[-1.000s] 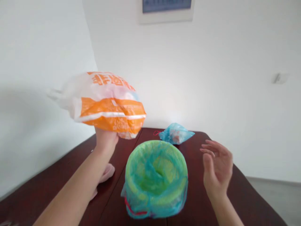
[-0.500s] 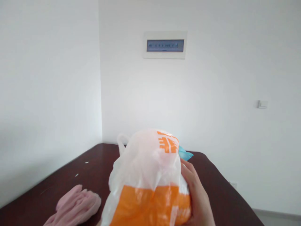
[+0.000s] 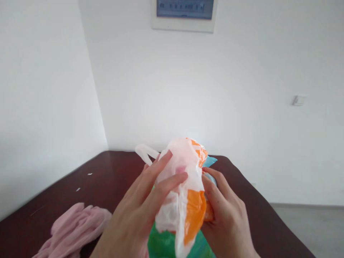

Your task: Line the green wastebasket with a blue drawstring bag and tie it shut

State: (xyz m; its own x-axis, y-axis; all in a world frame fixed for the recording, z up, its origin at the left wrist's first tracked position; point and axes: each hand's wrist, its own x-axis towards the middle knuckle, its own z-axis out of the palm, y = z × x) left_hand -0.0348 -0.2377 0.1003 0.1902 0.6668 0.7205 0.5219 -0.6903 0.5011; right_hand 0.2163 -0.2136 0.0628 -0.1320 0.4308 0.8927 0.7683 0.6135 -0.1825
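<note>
A white and orange plastic bag (image 3: 194, 211), bunched up with something pinkish showing through it, is held between my hands above the table. My left hand (image 3: 142, 204) lies over its left side, fingers bent across the plastic. On the other side, my right hand (image 3: 225, 211) grips the bag's edge with curled fingers. A white handle loop (image 3: 146, 152) sticks out at the upper left of the bag. Below it shows something green and shiny (image 3: 163, 243), partly hidden by the bag and my hands.
A crumpled pink cloth (image 3: 75, 227) lies on the dark red table (image 3: 115, 179) at the left. Behind the bag pokes out a light blue plastic piece (image 3: 210, 161). Small white scraps (image 3: 78, 189) rest near the table's left edge. White walls stand behind and to the left.
My left hand has come into view onto the bag's left side. The bag is now narrower and more bunched, and the green thing shows beneath it. The view has tipped downward.
</note>
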